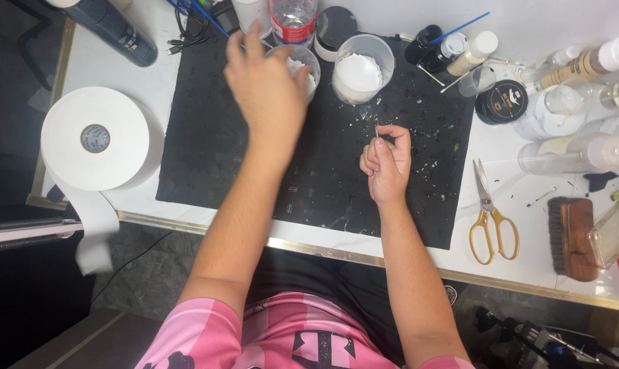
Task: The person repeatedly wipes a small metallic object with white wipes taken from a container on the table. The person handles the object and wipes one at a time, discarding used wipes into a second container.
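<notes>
Left hand [265, 85] is reaching over the black mat [207, 150], fingers loosely spread, touching a clear cup [301, 63] at the mat's far edge. Right hand [386, 160] is pinching a thin stick [376, 132] mid-mat, fingers curled closed.

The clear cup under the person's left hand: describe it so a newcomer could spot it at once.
Start at the black mat on the white table. At its far edge stand two clear cups; the cup meant is the smaller, left one, touched by the left hand. Its neighbour, the wider cup, stands untouched.
</notes>
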